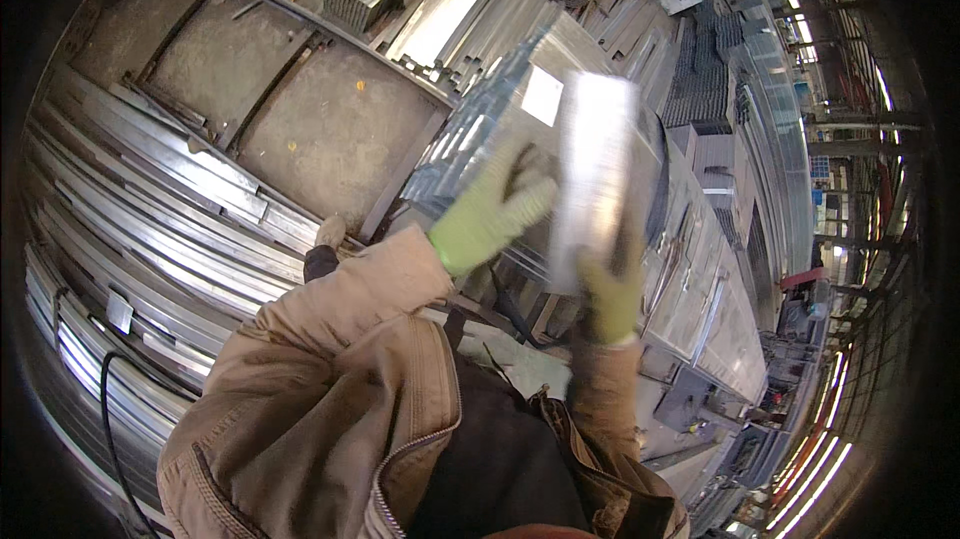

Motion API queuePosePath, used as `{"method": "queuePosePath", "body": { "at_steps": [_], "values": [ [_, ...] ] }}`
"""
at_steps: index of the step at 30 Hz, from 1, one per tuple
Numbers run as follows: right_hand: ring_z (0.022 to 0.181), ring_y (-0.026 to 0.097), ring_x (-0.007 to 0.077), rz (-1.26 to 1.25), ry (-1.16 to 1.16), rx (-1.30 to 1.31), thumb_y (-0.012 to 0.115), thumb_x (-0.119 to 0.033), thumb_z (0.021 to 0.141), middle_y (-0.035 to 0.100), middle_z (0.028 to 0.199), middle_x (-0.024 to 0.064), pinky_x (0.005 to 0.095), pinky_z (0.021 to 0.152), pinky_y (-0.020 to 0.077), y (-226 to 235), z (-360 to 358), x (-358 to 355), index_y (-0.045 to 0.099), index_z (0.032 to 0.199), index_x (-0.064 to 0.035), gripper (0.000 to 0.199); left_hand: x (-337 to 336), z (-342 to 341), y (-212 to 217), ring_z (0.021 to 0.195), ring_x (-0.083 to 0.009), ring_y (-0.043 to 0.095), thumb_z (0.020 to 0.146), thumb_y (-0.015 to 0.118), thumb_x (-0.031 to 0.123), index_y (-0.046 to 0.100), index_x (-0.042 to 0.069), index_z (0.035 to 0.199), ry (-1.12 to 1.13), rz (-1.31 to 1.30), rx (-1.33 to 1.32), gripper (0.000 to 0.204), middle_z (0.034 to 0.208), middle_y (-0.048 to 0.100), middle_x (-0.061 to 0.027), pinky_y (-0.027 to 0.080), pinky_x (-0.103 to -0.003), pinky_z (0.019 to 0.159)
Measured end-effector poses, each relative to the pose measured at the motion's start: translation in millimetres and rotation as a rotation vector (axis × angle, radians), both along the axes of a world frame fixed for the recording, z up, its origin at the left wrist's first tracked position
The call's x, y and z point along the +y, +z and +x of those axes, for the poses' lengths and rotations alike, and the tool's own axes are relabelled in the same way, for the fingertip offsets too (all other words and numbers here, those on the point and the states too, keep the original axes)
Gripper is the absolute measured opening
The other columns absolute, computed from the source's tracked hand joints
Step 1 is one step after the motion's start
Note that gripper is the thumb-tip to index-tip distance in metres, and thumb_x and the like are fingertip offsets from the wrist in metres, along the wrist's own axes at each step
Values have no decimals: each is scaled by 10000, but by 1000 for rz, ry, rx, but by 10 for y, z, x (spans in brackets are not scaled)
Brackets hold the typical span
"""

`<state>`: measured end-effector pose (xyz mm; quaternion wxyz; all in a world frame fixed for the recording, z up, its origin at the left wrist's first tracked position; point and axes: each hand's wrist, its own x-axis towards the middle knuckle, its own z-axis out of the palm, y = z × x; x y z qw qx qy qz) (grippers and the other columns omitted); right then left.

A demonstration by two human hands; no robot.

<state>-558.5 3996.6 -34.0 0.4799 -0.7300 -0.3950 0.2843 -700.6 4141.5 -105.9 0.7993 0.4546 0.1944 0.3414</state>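
Both gloved hands are clamped on a blurred, shiny metal sheet piece point(597, 179) held up in front of the person: the left hand point(487, 211) spreads flat against its left face, while the right hand point(612, 291) grips its lower edge. Just behind it lies a stack of metal panels point(700, 279), and farther left, long steel profiles point(160, 209) and a welded frame point(290, 99) rest on the floor.

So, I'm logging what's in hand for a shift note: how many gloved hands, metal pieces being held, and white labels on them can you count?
Gloved hands: 2, left hand and right hand
Metal pieces held: 2, large panel and bright strip, blurred
White labels: 1, label on the panel
Total: 5
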Motion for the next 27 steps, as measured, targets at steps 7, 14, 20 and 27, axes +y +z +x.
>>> {"method": "queuePosePath", "body": {
  "at_steps": [7,14,20,27],
  "values": [
    [1330,602,310,-72,278,-421,699,-151,995,640,1418,215,425,1161,431,-445,-338,1118,592,1425,38,482,1452,-995,-720,1223,-274,650,992,741,490,510,-29,1519,209,-217,119,776,1319,689,-213,518,-379,1043],
    [1274,628,384,-239,-329,-669,662,-175,1022,663,1366,251,458,1120,465,-796,650,559,630,1367,54,415,2502,-990,-1499,1421,-332,512,1020,676,457,378,21,1631,299,-234,494,808,1558,530,-233,390,-398,1187],
    [1263,595,493,-316,-280,-1004,626,-176,1019,642,1355,307,523,1116,449,-993,741,400,638,1330,66,394,3022,-332,-1464,1447,-305,485,1027,671,494,358,27,1644,405,42,377,834,1589,497,-221,385,-388,1190],
    [1223,615,505,-350,-232,-1014,662,-166,990,649,1326,308,529,1068,486,-874,756,461,645,1332,45,402,2574,790,-880,1524,-365,410,1061,607,475,298,88,1676,113,188,360,790,1633,436,-258,364,-408,1232]
  ]
}}
